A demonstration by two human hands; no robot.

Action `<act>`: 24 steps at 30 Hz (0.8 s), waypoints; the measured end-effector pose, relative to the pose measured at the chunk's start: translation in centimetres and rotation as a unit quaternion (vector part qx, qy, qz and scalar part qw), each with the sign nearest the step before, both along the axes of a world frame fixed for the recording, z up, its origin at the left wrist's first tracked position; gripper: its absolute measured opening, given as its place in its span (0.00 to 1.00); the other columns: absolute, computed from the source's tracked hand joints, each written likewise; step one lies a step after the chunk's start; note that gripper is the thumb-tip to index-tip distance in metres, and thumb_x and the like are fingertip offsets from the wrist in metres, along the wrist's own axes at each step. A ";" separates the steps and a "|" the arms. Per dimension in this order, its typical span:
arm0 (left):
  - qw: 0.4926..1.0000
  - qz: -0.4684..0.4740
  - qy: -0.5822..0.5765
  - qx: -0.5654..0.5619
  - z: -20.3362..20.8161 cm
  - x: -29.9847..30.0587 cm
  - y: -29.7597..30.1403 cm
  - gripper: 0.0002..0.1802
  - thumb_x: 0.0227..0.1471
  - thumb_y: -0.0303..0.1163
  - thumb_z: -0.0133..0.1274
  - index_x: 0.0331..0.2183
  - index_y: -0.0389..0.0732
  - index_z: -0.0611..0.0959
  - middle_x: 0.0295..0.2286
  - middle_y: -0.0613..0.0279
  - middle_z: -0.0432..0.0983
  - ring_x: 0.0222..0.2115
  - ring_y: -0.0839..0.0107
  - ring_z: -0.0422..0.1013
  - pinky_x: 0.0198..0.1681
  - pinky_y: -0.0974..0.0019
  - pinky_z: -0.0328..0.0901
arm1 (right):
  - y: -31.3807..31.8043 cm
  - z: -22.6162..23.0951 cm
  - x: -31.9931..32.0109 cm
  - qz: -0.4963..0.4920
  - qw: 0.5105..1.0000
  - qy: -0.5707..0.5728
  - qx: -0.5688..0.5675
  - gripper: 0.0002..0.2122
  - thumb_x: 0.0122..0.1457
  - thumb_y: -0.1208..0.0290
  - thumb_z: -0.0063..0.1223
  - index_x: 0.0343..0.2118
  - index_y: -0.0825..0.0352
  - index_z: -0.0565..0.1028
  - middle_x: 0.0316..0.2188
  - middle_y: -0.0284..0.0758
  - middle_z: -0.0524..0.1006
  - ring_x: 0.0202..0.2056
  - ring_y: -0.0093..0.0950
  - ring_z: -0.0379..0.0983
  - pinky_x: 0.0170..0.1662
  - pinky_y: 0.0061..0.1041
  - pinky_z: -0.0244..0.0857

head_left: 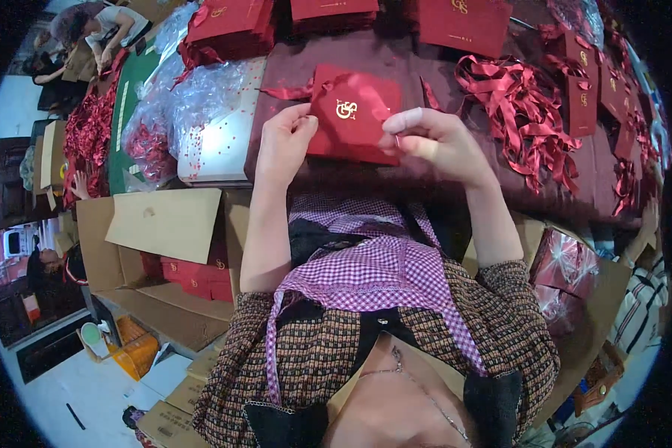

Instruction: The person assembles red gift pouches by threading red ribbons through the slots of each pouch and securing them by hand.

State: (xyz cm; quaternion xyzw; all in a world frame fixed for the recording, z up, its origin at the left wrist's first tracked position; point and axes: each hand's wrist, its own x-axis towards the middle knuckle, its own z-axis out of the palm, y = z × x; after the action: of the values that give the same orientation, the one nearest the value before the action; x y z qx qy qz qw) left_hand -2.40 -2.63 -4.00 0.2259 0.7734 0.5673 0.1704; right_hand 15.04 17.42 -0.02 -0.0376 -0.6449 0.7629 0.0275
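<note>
A flat dark red bag or pouch (355,112) with a gold emblem lies on the cloth-covered table in front of me. My left hand (285,142) is at its left edge, thumb and fingers pressed together. My right hand (444,143) pinches at its right edge, with pale coverings on the thumb and a finger. Something thin and light shows at the right fingertips, too small to name; whatever the left fingers hold is hidden. A red ribbon (287,92) sticks out past the upper left of the red piece.
Stacks of red pieces (463,26) line the table's far side. Loose red ribbons (515,112) lie heaped to the right. Clear plastic bags (209,89) sit at the left on a white surface. Open cardboard boxes (164,216) stand below the table edge. Other people (116,30) work at far left.
</note>
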 end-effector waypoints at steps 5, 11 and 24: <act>0.993 -0.078 -0.082 0.041 0.8 0.4 -0.7 0.20 0.46 0.22 0.55 0.44 0.30 0.76 0.27 0.71 0.72 0.27 0.84 0.65 0.32 0.79 0.62 | -2.2 -2.2 -2.2 -0.110 0.960 0.061 0.250 0.06 0.51 0.81 0.56 0.33 0.68 0.77 0.33 0.36 0.78 0.35 0.25 0.75 0.41 0.22 0.67; 0.994 -0.070 -0.069 0.040 1.4 0.9 -0.9 0.17 0.46 0.22 0.56 0.41 0.31 0.77 0.28 0.69 0.73 0.28 0.83 0.66 0.33 0.77 0.64 | -3.8 -2.3 -3.6 -0.157 0.912 0.143 0.352 0.07 0.48 0.76 0.59 0.32 0.70 0.76 0.28 0.40 0.76 0.33 0.35 0.74 0.37 0.27 0.66; 0.992 -0.087 -0.073 0.048 3.4 2.1 -0.8 0.16 0.47 0.19 0.54 0.42 0.32 0.76 0.30 0.68 0.72 0.30 0.82 0.66 0.36 0.80 0.63 | -4.7 -1.8 -4.5 -0.130 0.927 0.076 0.344 0.09 0.53 0.68 0.55 0.31 0.69 0.74 0.29 0.45 0.77 0.35 0.42 0.74 0.38 0.36 0.67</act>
State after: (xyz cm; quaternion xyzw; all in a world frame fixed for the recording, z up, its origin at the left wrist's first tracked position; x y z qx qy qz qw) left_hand -0.27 -3.38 -0.58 0.2584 0.7081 0.6018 0.2640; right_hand 10.55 12.74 -1.82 -0.0512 -0.8528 0.4847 0.1872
